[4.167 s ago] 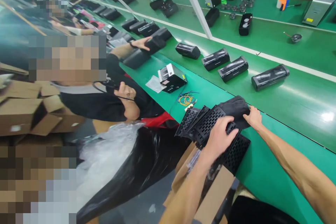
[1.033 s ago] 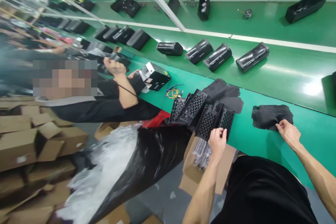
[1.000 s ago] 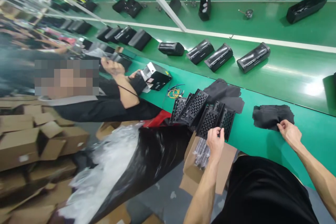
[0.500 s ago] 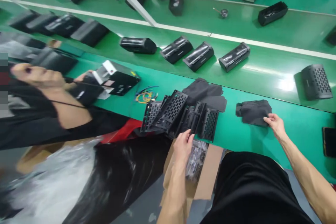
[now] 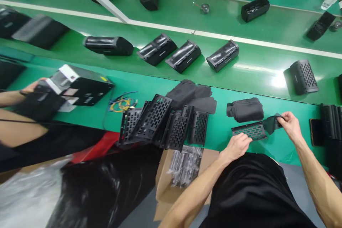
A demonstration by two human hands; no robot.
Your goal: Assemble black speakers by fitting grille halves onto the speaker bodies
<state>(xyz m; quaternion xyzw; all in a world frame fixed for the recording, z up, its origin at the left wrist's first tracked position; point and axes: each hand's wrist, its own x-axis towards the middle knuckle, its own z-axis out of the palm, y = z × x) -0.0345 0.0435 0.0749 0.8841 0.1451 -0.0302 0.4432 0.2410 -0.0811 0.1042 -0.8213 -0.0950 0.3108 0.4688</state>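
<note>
A black perforated grille panel (image 5: pixel 249 130) lies flat on the green bench in front of me. My left hand (image 5: pixel 236 146) grips its near edge with curled fingers. My right hand (image 5: pixel 290 125) pinches a piece of black cloth (image 5: pixel 271 123) at the panel's right end. A folded stack of black cloth (image 5: pixel 245 109) sits just beyond the panel. To the left a pile of several black grille panels (image 5: pixel 163 123) leans together, with more black cloth (image 5: pixel 191 94) behind it.
Black speaker housings (image 5: pixel 184 56) lie in a row on the green belt (image 5: pixel 256 67), and a finished speaker (image 5: pixel 304 76) stands at the right. A cardboard box (image 5: pixel 179 178) of bagged parts sits below the bench edge. A co-worker's arm (image 5: pixel 16 96) and a black-and-white device (image 5: pixel 80 85) are at the left.
My left hand left the grille pile and brought one panel to the right, in front of me. My right hand lifted a piece of cloth off the stack onto the panel's end.
</note>
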